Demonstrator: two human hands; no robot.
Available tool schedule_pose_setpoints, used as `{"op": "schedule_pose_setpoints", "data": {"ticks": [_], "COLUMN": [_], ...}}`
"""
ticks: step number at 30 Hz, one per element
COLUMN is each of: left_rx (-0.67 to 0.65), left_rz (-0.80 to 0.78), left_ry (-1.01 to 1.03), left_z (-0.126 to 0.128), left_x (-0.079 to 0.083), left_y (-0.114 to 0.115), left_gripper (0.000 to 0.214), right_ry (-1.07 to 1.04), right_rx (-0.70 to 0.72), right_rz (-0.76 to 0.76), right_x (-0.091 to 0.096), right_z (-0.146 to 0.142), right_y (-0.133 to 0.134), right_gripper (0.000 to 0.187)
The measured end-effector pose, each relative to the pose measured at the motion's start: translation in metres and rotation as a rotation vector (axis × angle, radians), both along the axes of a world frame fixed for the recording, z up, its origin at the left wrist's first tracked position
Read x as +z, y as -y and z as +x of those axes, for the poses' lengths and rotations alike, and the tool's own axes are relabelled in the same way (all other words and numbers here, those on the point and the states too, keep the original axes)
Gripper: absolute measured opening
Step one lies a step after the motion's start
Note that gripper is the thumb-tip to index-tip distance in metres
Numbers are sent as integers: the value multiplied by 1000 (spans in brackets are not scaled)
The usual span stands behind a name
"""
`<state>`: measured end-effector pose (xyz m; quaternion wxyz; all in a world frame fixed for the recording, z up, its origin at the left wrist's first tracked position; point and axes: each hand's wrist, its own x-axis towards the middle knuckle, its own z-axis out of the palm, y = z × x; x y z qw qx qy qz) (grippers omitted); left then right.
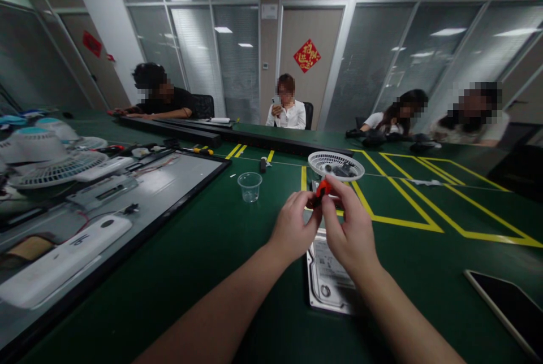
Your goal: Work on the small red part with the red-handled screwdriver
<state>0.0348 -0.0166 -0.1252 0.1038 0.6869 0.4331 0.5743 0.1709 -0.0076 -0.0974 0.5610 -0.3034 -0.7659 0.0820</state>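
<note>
Both of my hands meet above the table, fingertips pinched on a small red-and-black object (324, 188), possibly a screwdriver handle; its far end is hidden. My left hand (294, 227) grips its dark lower part, fingers closed. From the other side, my right hand (351, 228) pinches it near the red part, also closed. Below them a silver hard drive (326, 285) lies flat with its label up, partly covered by my right hand and wrist. To the left stands a clear plastic cup (250, 187). Beyond my hands sits a round white fan grille (314, 159) holding small dark parts.
At left, a large black-framed panel (169, 206) carries a white casing (70, 262) and other parts, with fan pieces (40, 149) behind. A phone (509, 302) lies at right. Long black bars (271, 141) cross the far side. Yellow tape marks the green table. Several people sit opposite.
</note>
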Motion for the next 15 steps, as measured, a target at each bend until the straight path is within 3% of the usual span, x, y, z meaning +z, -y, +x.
{"op": "schedule_pose_setpoints", "data": {"ticks": [8, 15], "left_rx": [6, -26], "left_rz": [16, 3], "left_ry": [39, -4], "left_z": [0, 0], "left_x": [-1, 0], "left_y": [0, 1], "left_gripper": [23, 11], "right_ry": [7, -11], "right_rx": [-31, -22], "right_rz": [43, 35], "right_x": [1, 3], "right_z": [-1, 0], "right_y": [-2, 1], "right_gripper": [41, 39]}}
